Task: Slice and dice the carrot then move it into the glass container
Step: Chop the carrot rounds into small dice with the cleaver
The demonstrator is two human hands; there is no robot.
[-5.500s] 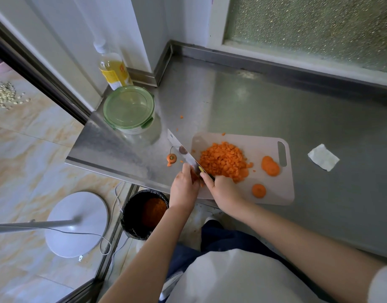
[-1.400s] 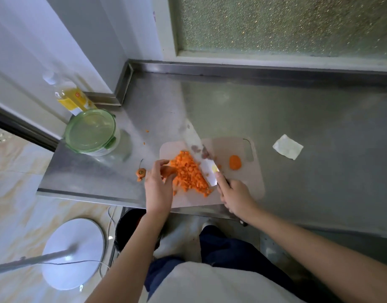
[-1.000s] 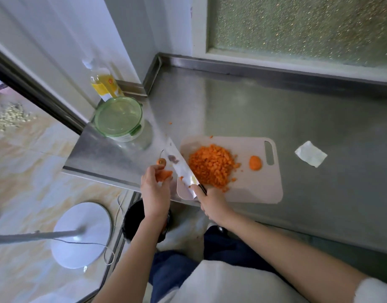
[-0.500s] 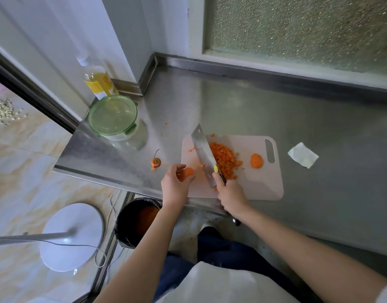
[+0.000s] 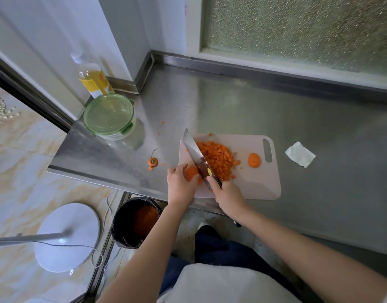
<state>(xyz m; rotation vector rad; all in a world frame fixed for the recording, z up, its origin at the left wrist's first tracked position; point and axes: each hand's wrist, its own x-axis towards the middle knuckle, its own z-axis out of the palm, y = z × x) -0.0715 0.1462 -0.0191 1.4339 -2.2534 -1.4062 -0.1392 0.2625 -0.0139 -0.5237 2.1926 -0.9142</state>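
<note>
The left hand (image 5: pixel 181 183) pinches a carrot piece (image 5: pixel 191 172), seemingly a slice; the right hand (image 5: pixel 228 194) grips the cleaver (image 5: pixel 195 152) just beside it.

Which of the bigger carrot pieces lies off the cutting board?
The stem end, on the steel counter left of the cutting board; the others lie on the board.
</note>
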